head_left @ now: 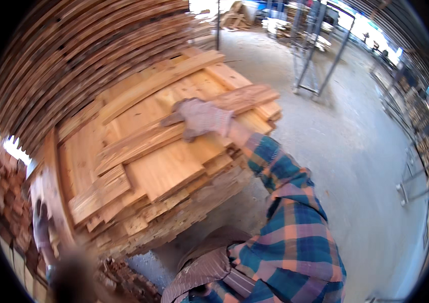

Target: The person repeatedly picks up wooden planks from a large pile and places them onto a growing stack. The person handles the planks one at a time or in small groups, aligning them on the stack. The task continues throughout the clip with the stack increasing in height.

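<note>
- Blurred brown shape [73,275] sits closest, at the lower left; it is too smeared to identify and covers part of the left forearm.
- Plaid sleeve [295,217] comes next, leading to the gloved right hand.
- Left hand [41,227], gloved, lies at the pale board [47,184] on the stack's left side, fingers looking extended; whether it grips the board I cannot tell.
- Board stack [161,169] fills the middle, its near edge ragged with uneven ends. Much of its upper layer is down flat, so that part looks done.
- Short board [101,189] lies at the near left corner of this stack.
- Right hand [202,118] is partly spread across a long plank [249,98] lying on top of the stack, thumb toward its near edge. Motion blur hides whether the fingers close around it.
- Another loose board [159,86] lies farther back across the layer; judging by these top pieces, arranging the boards seems unfinished, though how much remains is unclear.
- Tall pile [98,45] of layered boards rises behind, cut off by the fisheye rim.
- Metal frame [335,56] stands well apart on the floor [356,151]; objects beyond it are too small to make out.
</note>
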### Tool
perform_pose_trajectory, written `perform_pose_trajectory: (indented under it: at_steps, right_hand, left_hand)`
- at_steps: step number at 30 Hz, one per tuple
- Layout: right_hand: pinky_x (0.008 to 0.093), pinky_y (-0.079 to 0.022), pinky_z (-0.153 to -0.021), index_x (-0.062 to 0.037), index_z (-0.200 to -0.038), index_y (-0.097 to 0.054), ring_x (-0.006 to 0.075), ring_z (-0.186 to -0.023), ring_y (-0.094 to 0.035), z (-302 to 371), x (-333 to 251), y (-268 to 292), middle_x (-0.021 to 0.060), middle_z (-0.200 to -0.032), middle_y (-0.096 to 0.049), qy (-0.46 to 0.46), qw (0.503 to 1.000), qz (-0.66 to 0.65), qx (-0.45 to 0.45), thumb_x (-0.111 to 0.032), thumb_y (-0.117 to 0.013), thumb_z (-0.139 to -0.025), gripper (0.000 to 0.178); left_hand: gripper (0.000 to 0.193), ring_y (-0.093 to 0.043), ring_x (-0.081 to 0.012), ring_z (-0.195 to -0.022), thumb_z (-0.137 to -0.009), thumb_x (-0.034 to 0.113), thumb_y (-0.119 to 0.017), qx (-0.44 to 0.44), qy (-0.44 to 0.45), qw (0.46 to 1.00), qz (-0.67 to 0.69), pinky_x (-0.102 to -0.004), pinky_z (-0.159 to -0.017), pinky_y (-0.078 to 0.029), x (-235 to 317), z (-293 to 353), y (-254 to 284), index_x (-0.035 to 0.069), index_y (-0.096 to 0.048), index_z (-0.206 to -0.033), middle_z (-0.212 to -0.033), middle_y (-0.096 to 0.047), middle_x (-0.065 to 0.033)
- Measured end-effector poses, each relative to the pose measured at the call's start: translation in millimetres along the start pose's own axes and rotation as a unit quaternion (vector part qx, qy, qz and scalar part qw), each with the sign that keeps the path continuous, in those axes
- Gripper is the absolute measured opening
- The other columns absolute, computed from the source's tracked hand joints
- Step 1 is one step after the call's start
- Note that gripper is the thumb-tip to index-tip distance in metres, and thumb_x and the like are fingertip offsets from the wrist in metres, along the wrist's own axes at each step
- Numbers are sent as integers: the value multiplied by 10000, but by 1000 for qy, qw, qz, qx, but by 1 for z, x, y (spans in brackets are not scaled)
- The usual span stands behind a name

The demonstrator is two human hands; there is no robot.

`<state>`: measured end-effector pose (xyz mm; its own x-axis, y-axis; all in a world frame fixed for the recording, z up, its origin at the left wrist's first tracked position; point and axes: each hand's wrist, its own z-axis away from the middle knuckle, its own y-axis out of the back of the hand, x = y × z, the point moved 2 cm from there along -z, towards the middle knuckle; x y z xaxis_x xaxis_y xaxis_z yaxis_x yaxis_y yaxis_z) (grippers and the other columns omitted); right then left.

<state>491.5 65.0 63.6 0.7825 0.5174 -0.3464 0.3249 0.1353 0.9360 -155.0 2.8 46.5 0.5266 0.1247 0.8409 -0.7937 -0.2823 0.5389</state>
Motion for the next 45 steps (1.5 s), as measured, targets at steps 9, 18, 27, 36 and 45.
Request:
perform_pose_trajectory:
  at_steps: [9, 18, 27, 36, 45]
  right_hand:
    - [397, -408, -1034, -38, -1307, -586, 330, -1193, -540, 3, -25, 8, 191, -1253, -593, 93, 993, -26, 62, -283, -724, -773, 603]
    - [268, -456, -779, -30, -1422, -416, 141, -906, -541, -16, -96, 21, 49, -1131, -574, -51, 726, -666, 166, -339, -574, -969, 571]
    - [330, -503, -904, -5, -1394, -468, 308, -1078, -607, 84, 55, 97, 236, -1208, -598, -218, 972, -87, 34, -303, -582, -901, 587]
    - [322, -493, -928, 0, -1361, -491, 308, -1107, -605, 57, -30, 49, 239, -1263, -577, 13, 987, 37, 158, -242, -616, -858, 572]
    - [356, -520, -883, 16, -1390, -447, 275, -1082, -627, -10, -318, -181, 182, -1248, -611, 328, 907, -219, -145, -113, -720, -814, 650]
  left_hand:
    - [568, -573, -260, -990, -610, 317, -840, 162, -100, 973, -135, -403, -850, -470, 68, 36, -69, 69, -618, -1070, -1030, -616, -129]
    - [267, -634, -184, -994, -955, 181, -542, -90, -186, 907, 367, -292, -908, -480, 288, 80, -286, 29, -651, -1146, -1107, -679, -94]
    - [446, -631, -193, -772, -958, 298, -588, -105, -356, 909, 189, -254, -707, -502, 287, 129, -271, 26, -569, -1311, -930, -682, -68]
    - [539, -555, -217, -1219, -947, 282, -633, 298, 16, 915, 273, -291, -1039, -451, 12, 271, -78, -38, -496, -1360, -1354, -558, -163]
    - [722, -501, -215, -1230, -920, 254, -670, 499, 151, 781, 344, -290, -998, -397, -157, 387, 25, -88, -321, -1451, -1394, -486, -179]
